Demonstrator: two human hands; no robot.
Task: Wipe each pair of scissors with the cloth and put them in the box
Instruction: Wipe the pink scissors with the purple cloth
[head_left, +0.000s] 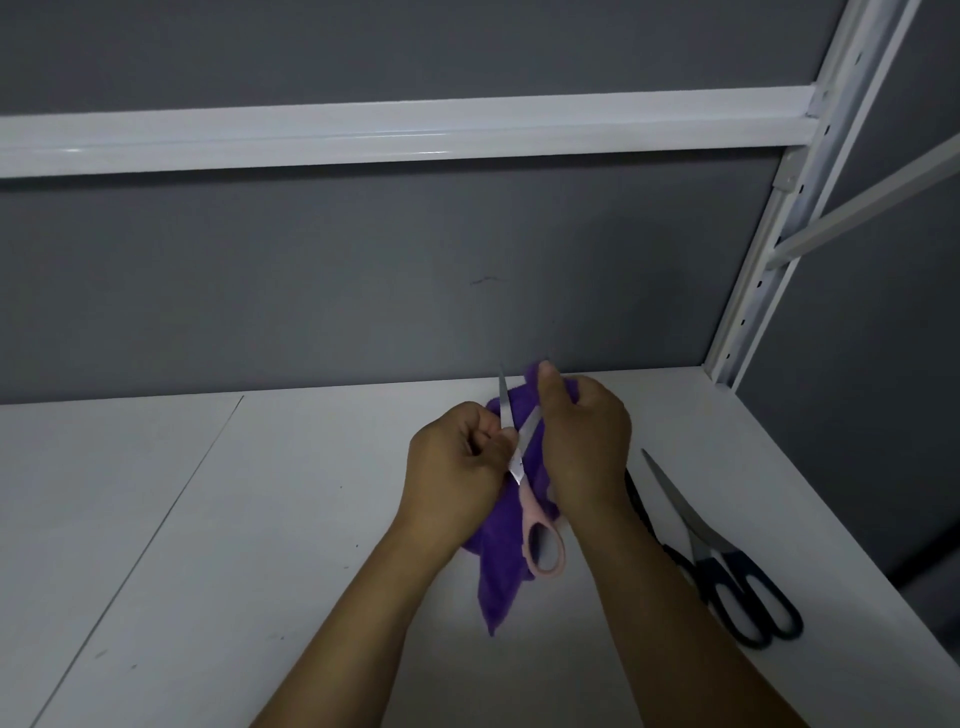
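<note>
Shelving frames the work: a white shelf board (260, 519) under a white rail (415, 132), grey wall behind. Above the board, both hands meet round the purple cloth (498, 582), which hangs below the grip in a loose tail. The right hand (584, 441) is closed on a bunch of that cloth, thumb up, wrapped about one blade. The left hand (457, 462) is curled shut on the pink scissors (524, 483) near the pivot. The blades are parted, one bare blade pointing up and away past the left knuckles, and a pink handle loop hangs below the grip, against the cloth.

The wiping step looks to be in hand, on this pair, and seemingly mid-way, since one blade is covered and the other bare. Next, I judge, the cloth must be drawn along the remaining blade, keeping fingers clear of the edge, then the pair closed and carried to the box, which is nowhere in view.

To the right of the grip, well apart on the board, lie the black scissors (727, 566), shut and apparently waiting their turn.

No brand, label or writing can be read anywhere
</note>
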